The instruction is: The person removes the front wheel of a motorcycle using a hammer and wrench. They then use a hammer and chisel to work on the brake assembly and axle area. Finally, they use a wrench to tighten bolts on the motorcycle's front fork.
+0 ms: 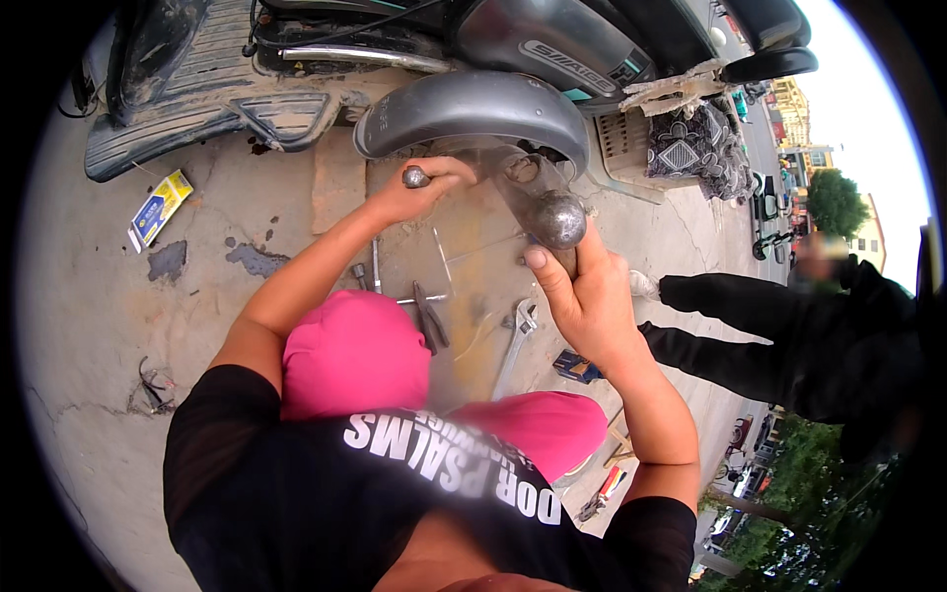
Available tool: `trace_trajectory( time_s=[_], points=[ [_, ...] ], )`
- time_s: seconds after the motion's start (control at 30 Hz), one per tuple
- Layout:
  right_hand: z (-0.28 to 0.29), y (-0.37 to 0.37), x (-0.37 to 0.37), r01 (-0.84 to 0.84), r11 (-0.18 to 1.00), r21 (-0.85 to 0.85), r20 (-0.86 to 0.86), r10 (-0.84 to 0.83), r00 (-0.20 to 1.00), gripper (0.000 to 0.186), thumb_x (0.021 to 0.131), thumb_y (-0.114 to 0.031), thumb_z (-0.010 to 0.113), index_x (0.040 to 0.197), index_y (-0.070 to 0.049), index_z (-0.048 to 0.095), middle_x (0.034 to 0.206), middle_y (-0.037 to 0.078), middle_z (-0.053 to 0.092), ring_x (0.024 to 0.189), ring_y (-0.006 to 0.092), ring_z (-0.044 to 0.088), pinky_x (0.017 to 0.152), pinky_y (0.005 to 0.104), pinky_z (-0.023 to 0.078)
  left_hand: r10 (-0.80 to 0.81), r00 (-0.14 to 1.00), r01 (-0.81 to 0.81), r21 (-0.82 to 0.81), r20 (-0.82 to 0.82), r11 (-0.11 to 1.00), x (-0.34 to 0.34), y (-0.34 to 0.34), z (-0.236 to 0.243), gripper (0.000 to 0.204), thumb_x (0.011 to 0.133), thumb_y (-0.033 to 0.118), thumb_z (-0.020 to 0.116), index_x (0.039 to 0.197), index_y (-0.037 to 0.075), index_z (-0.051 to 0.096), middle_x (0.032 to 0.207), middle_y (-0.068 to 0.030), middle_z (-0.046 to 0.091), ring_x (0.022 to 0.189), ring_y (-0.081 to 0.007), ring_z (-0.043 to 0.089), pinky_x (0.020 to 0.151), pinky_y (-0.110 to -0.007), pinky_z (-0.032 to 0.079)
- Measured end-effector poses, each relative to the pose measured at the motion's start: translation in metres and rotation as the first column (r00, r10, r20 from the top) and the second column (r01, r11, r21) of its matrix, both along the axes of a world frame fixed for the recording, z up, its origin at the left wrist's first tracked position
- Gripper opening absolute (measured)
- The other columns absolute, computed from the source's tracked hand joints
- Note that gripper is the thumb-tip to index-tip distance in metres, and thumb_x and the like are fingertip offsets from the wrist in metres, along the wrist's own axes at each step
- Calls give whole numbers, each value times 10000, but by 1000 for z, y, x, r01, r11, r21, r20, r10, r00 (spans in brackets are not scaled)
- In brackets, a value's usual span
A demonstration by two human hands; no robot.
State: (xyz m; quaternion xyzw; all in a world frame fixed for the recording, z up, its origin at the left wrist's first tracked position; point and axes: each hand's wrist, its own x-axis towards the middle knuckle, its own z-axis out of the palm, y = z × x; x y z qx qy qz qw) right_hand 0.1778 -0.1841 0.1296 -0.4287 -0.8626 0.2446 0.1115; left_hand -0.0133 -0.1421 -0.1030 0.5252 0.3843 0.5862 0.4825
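My right hand point(599, 301) is closed round a hammer, its thumb up along the handle. The rounded steel hammer head point(559, 219) is raised close to the camera, below the grey fender point(473, 107) of a vehicle. Farther left, my left hand point(414, 197) grips a metal rod with a domed end point(415, 177), perhaps a punch or chisel; its other end is hidden near the fender. The area under the fender, between my hands, is smeared and partly covered by the hammer head.
On the ground lie pliers point(428, 318), an adjustable wrench point(517, 340), a long metal bar point(376, 264) and a blue box point(576, 366). At left is a yellow and blue packet point(161, 209). A person in black point(750, 335) stands at right. The vehicle's dusty footboard point(207, 128) juts out at upper left.
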Motion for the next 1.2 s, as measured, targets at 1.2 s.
trace_trajectory(
  time_s=[1.2],
  points=[
    [-45, -27, 118, 398, 766, -505, -475, -631, 613, 385, 1012, -393, 421, 954, -16, 472, 581, 41, 473, 416, 104, 447, 392, 245, 347, 195, 784, 12, 329, -590, 944, 159, 66, 52, 155, 822, 170, 646, 881, 57, 558, 685, -163, 622, 662, -376, 623, 581, -482, 459]
  ],
)
